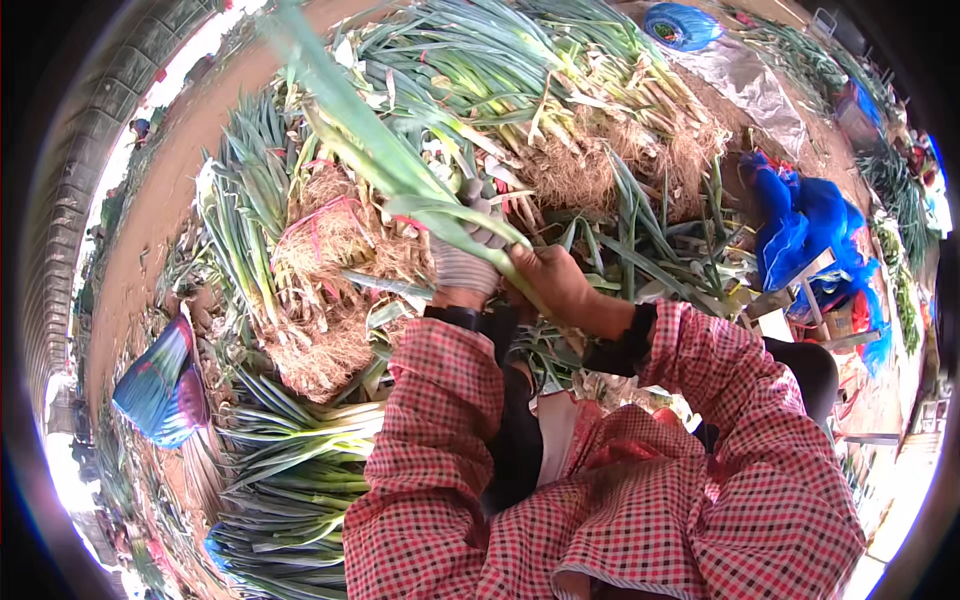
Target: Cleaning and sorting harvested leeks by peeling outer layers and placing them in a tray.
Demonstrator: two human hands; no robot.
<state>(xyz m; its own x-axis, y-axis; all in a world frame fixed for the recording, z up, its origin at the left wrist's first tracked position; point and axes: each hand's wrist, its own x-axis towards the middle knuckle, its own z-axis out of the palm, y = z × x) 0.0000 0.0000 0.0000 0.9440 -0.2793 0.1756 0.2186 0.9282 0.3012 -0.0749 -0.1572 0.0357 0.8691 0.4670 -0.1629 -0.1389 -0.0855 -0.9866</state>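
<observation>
Held up in front of me is a long green leek (385,155), its leaves reaching to the upper left, blurred at the tip. My left hand (468,255), in a grey and white glove, is closed round it from behind, partly hidden by the leaves. My bare right hand (556,280) pinches the leek's lower part between thumb and fingers. Just beyond my left hand lie rooty leek bundles (320,250), some tied with pink string. A larger pile of leeks (570,110) with tangled brown roots spreads farther away.
Cleaner leeks (300,470) are stacked to my near left. A blue-green bag (160,385) stands at the left. Bright blue netting (810,230) lies to the right beside a small wooden stool (815,300). A grey plastic sheet (745,90) covers ground at the far right. Loose leaves litter the ground.
</observation>
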